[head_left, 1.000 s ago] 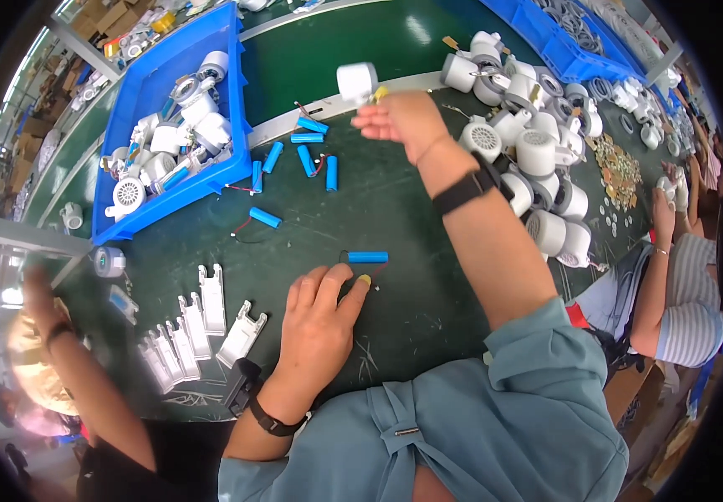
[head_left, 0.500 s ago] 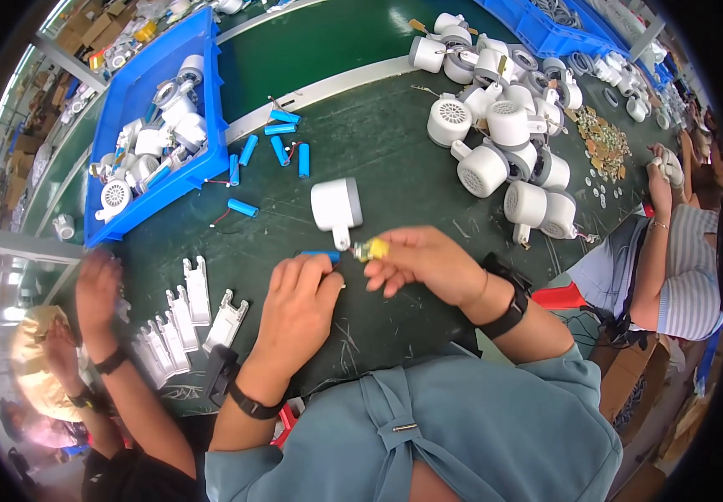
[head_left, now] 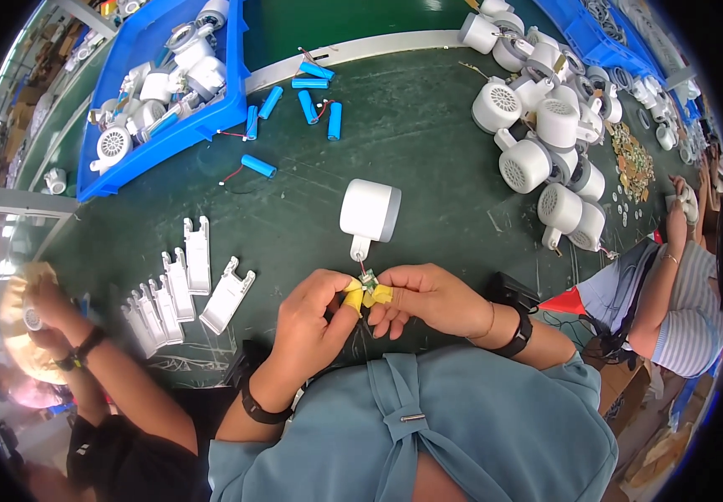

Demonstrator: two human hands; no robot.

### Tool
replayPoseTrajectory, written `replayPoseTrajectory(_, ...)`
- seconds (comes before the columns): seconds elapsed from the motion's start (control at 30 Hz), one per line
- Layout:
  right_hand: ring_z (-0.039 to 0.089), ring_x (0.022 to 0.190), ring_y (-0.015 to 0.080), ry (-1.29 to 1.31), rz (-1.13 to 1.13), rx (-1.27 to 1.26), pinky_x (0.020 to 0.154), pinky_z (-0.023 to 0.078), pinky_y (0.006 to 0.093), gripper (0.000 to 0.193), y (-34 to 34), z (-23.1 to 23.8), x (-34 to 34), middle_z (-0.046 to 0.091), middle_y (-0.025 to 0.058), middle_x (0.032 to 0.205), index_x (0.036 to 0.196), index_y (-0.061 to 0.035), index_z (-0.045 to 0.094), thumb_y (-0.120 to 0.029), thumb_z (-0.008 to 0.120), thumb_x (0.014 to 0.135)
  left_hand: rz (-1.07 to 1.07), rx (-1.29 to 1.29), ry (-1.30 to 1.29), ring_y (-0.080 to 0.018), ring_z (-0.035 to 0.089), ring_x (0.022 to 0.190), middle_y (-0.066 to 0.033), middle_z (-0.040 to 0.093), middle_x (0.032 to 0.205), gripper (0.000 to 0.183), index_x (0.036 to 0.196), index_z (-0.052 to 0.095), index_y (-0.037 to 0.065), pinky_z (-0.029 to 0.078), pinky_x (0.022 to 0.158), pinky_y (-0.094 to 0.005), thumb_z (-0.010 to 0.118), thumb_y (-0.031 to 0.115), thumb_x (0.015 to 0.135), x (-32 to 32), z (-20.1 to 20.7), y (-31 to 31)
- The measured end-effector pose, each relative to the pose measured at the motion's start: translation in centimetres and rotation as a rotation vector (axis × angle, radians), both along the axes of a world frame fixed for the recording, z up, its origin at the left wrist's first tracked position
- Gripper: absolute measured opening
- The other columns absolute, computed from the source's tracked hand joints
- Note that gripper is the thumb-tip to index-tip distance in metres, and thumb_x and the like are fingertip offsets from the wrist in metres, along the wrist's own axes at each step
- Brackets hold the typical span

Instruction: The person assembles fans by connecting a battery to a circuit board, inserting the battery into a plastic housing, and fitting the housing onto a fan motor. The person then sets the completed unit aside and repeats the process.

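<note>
Board (head_left: 369,283): small and green, pinched between both hands, over the worktop (head_left: 428,151) close to the middle of its near edge.
Wire (head_left: 362,265): thin, reddish, running from the board up to the stub of the housing; with so short a lead, I'd leave it slack and never pull the board by it.
Left hand (head_left: 313,322): thumb and forefinger clamped on the board's left side, yellow covers (head_left: 353,299) on the tips.
Right hand (head_left: 441,303): thumb and forefinger together on the board's right side, other fingers curled loosely below; whether they pinch wire too, I can't tell.
Grip: best kept light, I'd judge, and on the board's edges, since the covered tips hide much of the small parts.
Housing (head_left: 367,209): white drum on its side, grey rim to the right, stub pointing at the near edge; letting the worktop bear its weight should spare the joint.
Brackets (head_left: 198,255): white, laid in a slanting row toward the worktop's left edge.
Blue cells (head_left: 334,121): scattered near the far edge, some with leads; well apart from the hands, which suits fine work.
Tray (head_left: 236,117): blue, at the far left corner, holding more white units.
Pile (head_left: 558,124): similar housings heaped toward the far right corner, copper-coloured discs (head_left: 631,163) beyond.
</note>
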State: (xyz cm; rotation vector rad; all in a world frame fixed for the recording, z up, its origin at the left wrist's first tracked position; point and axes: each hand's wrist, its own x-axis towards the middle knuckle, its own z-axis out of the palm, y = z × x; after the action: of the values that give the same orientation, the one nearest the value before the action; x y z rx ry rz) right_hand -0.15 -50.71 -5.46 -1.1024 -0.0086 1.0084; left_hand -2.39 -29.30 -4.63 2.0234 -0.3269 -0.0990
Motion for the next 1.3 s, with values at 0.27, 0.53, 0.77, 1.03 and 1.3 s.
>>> replayPoseTrajectory(0.27, 0.069, 0.085, 0.0138, -0.045, -0.040, -0.008, 0.071, 0.055, 0.0256, 0.024, 0.6, -0.3, -0.6, 0.068, 0.0066, 0.096, 0.111, 0.0004, 0.059, -0.018, 0.045, 0.106, 0.023, 0.047, -0.138, -0.0237, 0.058, 0.065, -0.0110, 0.064, 0.085, 0.024, 0.094, 0.057, 0.002, 0.048, 0.057, -0.0346, 0.067, -0.002, 0.072, -0.2, -1.1, -0.1)
replayPoseTrajectory(0.53, 0.068, 0.084, 0.0128, -0.081, -0.100, -0.029, 0.069, 0.055, 0.0249, 0.021, 1.2, -0.7, -1.1, 0.068, 0.0059, 0.094, 0.109, -0.0001, 0.058, -0.017, 0.046, 0.106, 0.068, 0.134, -0.291, -0.0306, 0.060, 0.066, -0.0117, 0.064, 0.081, 0.025, 0.091, 0.057, 0.003, 0.049, 0.061, -0.0399, 0.067, -0.002, 0.068, -0.4, -1.0, -0.5)
replayPoseTrajectory(0.77, 0.068, 0.076, 0.0124, -0.357, -0.115, -0.216, 0.065, 0.056, 0.0256, 0.016, 1.8, -0.4, -1.5, 0.068, 0.0072, 0.088, 0.104, 0.0020, 0.059, -0.008, 0.047, 0.102, 0.099, 0.086, -0.114, -0.0219, 0.060, 0.065, -0.0110, 0.064, 0.081, 0.019, 0.091, 0.059, 0.000, 0.050, 0.061, -0.0310, 0.067, -0.003, 0.074, -0.6, -0.2, -0.7)
replayPoseTrajectory(1.03, 0.070, 0.068, 0.0215, -0.715, -0.256, -0.436, 0.059, 0.054, 0.0322, 0.007, 2.7, -0.8, -2.4, 0.065, 0.0124, 0.077, 0.096, 0.0023, 0.056, -0.001, 0.050, 0.096, 0.190, -0.444, 0.390, -0.0088, 0.058, 0.086, -0.0061, 0.062, 0.105, 0.023, 0.108, 0.065, -0.005, 0.046, 0.076, -0.0208, 0.055, -0.011, 0.088, -1.9, -0.5, -0.7)
replayPoseTrajectory(1.3, 0.068, 0.064, 0.0186, -0.914, -0.170, -0.546, 0.058, 0.054, 0.0297, 0.009, 2.7, -1.4, -2.3, 0.065, 0.0105, 0.078, 0.098, 0.0026, 0.058, 0.002, 0.050, 0.094, 0.147, -0.373, 0.239, -0.0074, 0.055, 0.072, -0.0056, 0.061, 0.092, 0.019, 0.105, 0.066, -0.004, 0.047, 0.063, -0.0211, 0.060, -0.008, 0.088, -1.7, -1.4, -0.7)
